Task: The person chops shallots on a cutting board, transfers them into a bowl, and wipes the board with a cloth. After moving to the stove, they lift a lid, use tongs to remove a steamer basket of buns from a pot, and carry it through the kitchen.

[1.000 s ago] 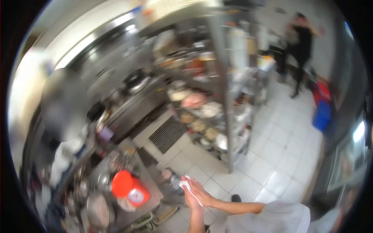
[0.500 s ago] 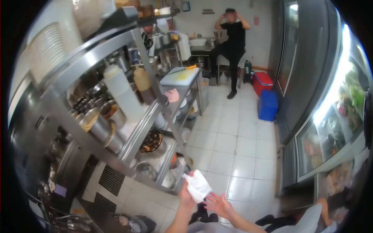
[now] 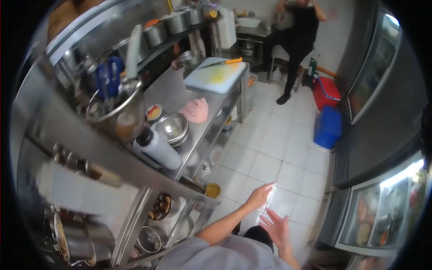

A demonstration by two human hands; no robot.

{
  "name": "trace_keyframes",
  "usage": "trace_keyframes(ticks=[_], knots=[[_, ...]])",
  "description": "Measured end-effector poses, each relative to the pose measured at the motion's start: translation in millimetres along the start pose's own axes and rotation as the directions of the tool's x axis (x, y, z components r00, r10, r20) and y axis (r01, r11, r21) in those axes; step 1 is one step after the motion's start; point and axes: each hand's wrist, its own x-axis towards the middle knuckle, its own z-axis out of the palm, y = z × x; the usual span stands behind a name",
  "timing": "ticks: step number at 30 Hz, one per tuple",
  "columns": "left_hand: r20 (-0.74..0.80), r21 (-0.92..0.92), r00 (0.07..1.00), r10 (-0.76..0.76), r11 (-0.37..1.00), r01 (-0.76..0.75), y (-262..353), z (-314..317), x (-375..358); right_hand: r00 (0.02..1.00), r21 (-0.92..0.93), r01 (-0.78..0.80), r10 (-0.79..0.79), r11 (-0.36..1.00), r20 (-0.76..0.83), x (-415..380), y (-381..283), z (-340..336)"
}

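Observation:
Over the aisle floor, my left hand (image 3: 259,196) reaches forward with its fingers closed. It holds a white cloth (image 3: 268,198), mostly hidden by the hand and hard to make out against the pale tiles. My right hand (image 3: 277,228) is just below and to the right, palm turned up and fingers spread, with nothing in it. To the left, on a steel counter (image 3: 155,96), are a crumpled pink cloth (image 3: 195,110), stacked metal bowls (image 3: 172,128) and a bottle with a black cap (image 3: 157,147). A knife with an orange handle (image 3: 233,61) rests on a white cutting board (image 3: 216,77).
Steel shelving (image 3: 99,148) with pots and a container of utensils (image 3: 114,105) stands close on my left. Glass-door fridges (image 3: 382,207) line the right. A red cooler (image 3: 326,93) and a blue cooler (image 3: 327,128) are on the floor. A seated person (image 3: 294,42) is at the back.
My view has swung left and moved nearer the counter. The white cloth, plainly visible before in my left hand, is now largely hidden. Both hands sit farther right in view.

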Motion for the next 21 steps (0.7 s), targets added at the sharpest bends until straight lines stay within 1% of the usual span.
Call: trace_keyframes(ticks=[1,2,3,4,5,6,7,8,9,10,11,12,13,14,15,16,17,18,20,21], knots=[[0.026,-0.145,0.994,-0.107,0.983,0.11,-9.5,-7.9,28.1,0.997,0.044,0.021,-0.017,0.999,-0.073,5.6,-1.2,-30.4],[0.02,-0.137,0.993,-0.114,0.984,0.115,-12.9,-19.2,55.1,0.981,-0.07,0.012,-0.026,0.997,-0.192,10.3,-16.2,-41.9],[-0.089,-0.064,0.99,-0.105,0.993,0.1,-16.7,-34.7,80.3,0.951,-0.182,-0.006,-0.05,0.983,-0.304,17.4,-33.2,-51.0],[-0.201,0.007,0.976,-0.089,0.996,0.092,-20.0,-51.5,103.8,0.905,-0.305,-0.025,-0.108,0.952,-0.412,27.1,-42.3,-72.2],[-0.317,0.106,0.948,-0.022,0.993,0.058,-41.6,-75.2,132.9,0.846,-0.422,-0.063,-0.176,0.904,-0.504,34.6,-52.9,-94.5],[-0.425,0.207,0.903,0.058,0.978,0.034,-61.2,-109.1,165.1,0.855,-0.426,-0.069,-0.166,0.902,-0.492,44.3,-65.1,-116.5],[-0.508,0.386,0.859,0.064,0.909,0.16,7.7,-154.6,188.2,0.81,-0.425,-0.142,-0.142,0.894,-0.569,59.5,-82.4,-139.2],[-0.614,0.408,0.719,0.326,0.911,-0.065,-32.2,-190.1,215.0,0.755,-0.415,-0.224,-0.112,0.882,-0.646,75.5,-106.0,-157.0],[-0.615,0.517,0.72,0.323,0.854,0.059,-31.0,-218.6,225.6,0.762,-0.416,-0.249,-0.088,0.875,-0.641,94.8,-130.5,-172.4],[-0.607,0.589,0.726,0.323,0.796,0.138,-27.7,-242.1,243.6,0.785,-0.488,-0.226,-0.138,0.843,-0.603,121.6,-154.3,-182.7],[-0.594,0.658,0.731,0.337,0.726,0.2,-23.6,-264.0,266.7,0.809,-0.56,-0.183,-0.2,0.808,-0.553,156.5,-177.9,-190.3],[-0.596,0.664,0.723,0.35,0.721,0.198,-21.5,-283.2,294.5,0.845,-0.631,-0.155,-0.229,0.76,-0.483,201.2,-202.7,-200.2],[-0.616,0.681,0.76,0.209,0.626,0.38,-28.2,-291.7,312.5,0.873,-0.699,-0.144,-0.242,0.701,-0.424,234.9,-227.1,-204.1],[-0.646,0.68,0.762,0.057,0.498,0.539,-42.5,-296.9,324.0,0.908,-0.775,-0.122,-0.246,0.62,-0.339,270.8,-253.6,-194.8],[-0.626,0.698,0.777,-0.058,0.403,0.592,-89.7,-304.4,333.4,0.939,-0.846,-0.083,-0.242,0.527,-0.243,309.4,-282.8,-183.6],[-0.642,0.679,0.764,-0.058,0.419,0.603,-103.4,-303.9,336.9,0.95,-0.871,-0.021,-0.262,0.491,-0.17,342.3,-303.9,-171.7],[-0.656,0.713,0.755,-0.012,0.319,0.624,-114.6,-300.6,346.8,0.954,-0.892,0.05,-0.286,0.449,-0.09,377.3,-324.2,-156.6],[-0.661,0.737,0.75,0.026,0.211,0.642,-128.0,-293.8,350.7,0.954,-0.904,0.055,-0.288,0.425,-0.078,406.7,-343.6,-141.8],[-0.545,0.825,0.83,0.118,0.253,0.506,-129.9,-295.5,334.1,0.962,-0.891,0.136,-0.273,0.432,0.014,452.8,-365.6,-120.6],[-0.526,0.832,0.841,0.128,0.281,0.478,-131.7,-294.8,327.3,0.967,-0.877,0.127,-0.254,0.464,0.005,476.1,-370.4,-123.6]])
